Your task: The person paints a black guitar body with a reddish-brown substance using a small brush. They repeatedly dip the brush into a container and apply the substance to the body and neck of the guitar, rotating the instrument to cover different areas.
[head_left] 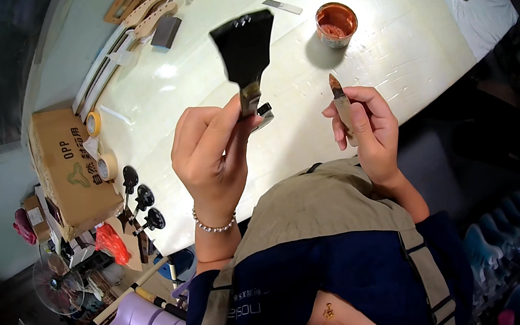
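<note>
The left hand [214, 153] closely pinches a glossy black flared piece [245, 46] above the bench [401, 24] — the right hand [369, 131], curled closed, grips a narrow spatula [343, 112], its tip reddish-brown, near an open tin [330, 40].

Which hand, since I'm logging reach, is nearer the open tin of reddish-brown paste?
Right. The right hand is below the tin in the picture, its slim tool pointing up toward it; the left hand is farther away, to the tin's lower left.
</note>
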Demonstrator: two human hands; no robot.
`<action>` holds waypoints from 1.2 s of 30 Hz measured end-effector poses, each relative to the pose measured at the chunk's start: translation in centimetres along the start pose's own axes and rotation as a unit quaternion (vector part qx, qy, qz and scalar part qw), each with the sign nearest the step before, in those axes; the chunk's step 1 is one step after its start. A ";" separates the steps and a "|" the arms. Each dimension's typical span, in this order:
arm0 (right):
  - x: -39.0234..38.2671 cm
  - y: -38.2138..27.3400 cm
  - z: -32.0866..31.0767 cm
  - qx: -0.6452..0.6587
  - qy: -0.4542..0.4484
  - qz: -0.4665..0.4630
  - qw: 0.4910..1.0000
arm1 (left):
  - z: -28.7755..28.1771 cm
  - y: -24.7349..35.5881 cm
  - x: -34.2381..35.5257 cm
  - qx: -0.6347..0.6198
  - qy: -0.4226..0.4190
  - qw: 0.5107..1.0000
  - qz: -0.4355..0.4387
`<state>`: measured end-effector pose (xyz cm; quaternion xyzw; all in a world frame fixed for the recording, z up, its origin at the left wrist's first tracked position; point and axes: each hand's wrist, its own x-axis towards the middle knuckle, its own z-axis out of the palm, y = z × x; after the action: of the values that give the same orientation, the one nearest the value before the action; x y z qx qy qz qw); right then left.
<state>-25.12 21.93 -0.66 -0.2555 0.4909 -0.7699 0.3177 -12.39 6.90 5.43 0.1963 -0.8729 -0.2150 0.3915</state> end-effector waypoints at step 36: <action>2.0 -4.2 3.2 -0.459 -0.070 -0.264 0.845 | 1.8 -2.2 -5.2 -0.194 0.156 0.966 0.075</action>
<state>-25.16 19.88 4.61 -0.5457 0.6786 -0.4913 -0.0178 -10.15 8.16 0.11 0.0816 -0.7545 -0.3172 0.5687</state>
